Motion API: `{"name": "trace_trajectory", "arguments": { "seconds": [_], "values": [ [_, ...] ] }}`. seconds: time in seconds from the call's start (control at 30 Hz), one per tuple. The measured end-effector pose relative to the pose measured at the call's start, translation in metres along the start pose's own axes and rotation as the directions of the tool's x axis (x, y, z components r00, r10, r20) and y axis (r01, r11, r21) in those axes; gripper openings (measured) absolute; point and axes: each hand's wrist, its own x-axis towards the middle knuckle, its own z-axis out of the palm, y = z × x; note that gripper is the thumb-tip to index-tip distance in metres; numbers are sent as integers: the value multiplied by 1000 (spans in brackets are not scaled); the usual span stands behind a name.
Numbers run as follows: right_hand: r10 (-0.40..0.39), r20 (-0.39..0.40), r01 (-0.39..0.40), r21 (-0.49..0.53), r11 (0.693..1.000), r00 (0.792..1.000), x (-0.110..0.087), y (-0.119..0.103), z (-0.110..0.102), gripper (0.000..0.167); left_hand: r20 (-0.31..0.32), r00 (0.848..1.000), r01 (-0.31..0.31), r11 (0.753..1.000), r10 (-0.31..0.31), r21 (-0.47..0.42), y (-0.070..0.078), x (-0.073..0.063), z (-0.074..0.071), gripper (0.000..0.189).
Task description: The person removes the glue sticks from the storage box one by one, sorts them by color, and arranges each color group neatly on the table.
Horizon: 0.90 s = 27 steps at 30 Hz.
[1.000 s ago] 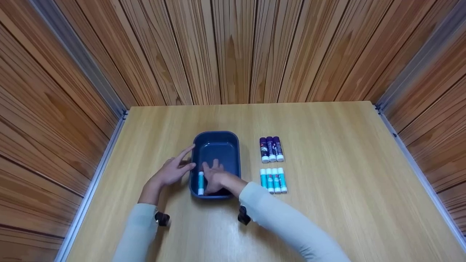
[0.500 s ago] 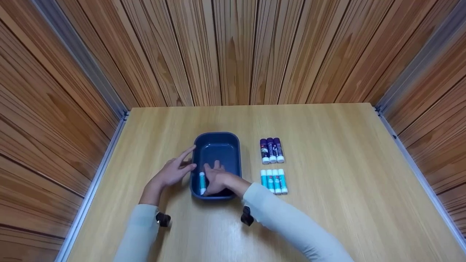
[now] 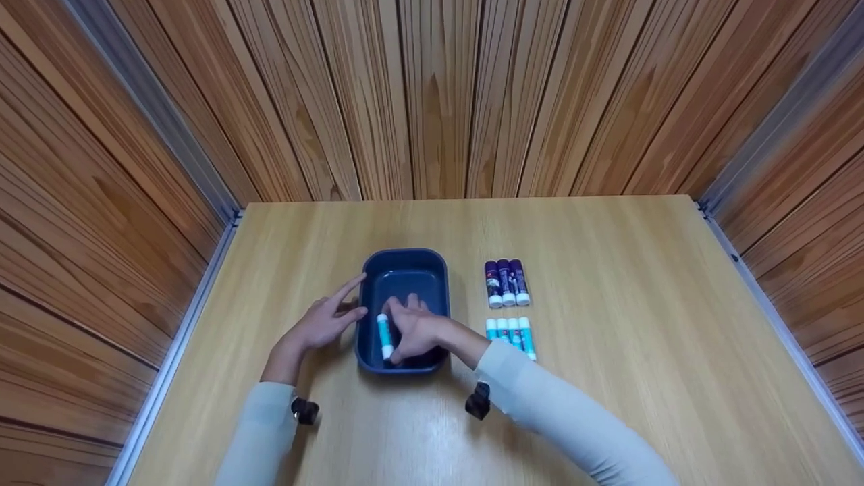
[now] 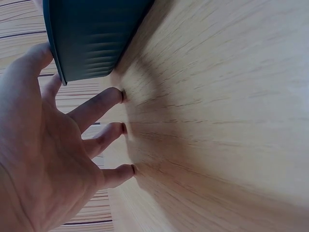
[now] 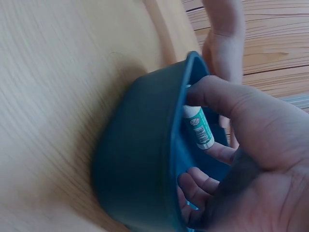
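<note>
A turquoise glue stick (image 3: 385, 336) with white ends lies lengthwise near the left wall of a dark blue box (image 3: 444, 290). My right hand (image 3: 417, 333) reaches into the box and pinches this glue stick by its two ends, thumb at the near end and a finger at the far one. The right wrist view shows the stick's printed label (image 5: 200, 129) between them. At the box's left side, my left hand (image 3: 322, 325) touches the rim with thumb and index finger. Its other fingertips (image 4: 118, 95) rest on the table, spread apart.
Right of the box, three purple glue sticks (image 3: 507, 283) with white caps lie side by side. Nearer to me is a row of several turquoise glue sticks (image 3: 509, 331), partly overlapped by my right sleeve (image 3: 540, 391). Wood-panelled walls (image 3: 439, 101) enclose the table.
My right hand has moved a little to the right with the glue stick, which has come away from the box's left wall and tilted slightly. The left hand stays at the rim.
</note>
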Motion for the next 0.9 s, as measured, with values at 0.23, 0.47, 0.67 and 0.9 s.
{"name": "trace_trajectory", "arguments": {
  "seconds": [0.23, 0.47, 0.67, 0.9],
  "values": [
    [-36, 4, 36, 52, 998, 999, -15, 7, -13, 85, -16, 1000, -3, 1000, 3, -15, -1, 0, 0, 72],
    [-63, -49, 67, 87, 994, 997, -34, 11, -24, 85, -14, 1000, 14, 1000, -14, -15, 2, 0, 1, 73],
    [-73, -72, 83, 143, 986, 995, -48, 16, -35, 86, -15, 1000, 1, 1000, -2, -18, 2, 0, -1, 71],
    [-51, -136, 74, 168, 983, 989, -63, 31, -42, 87, -20, 1000, -4, 1000, 4, -16, 2, -2, 0, 71]
  ]
}}
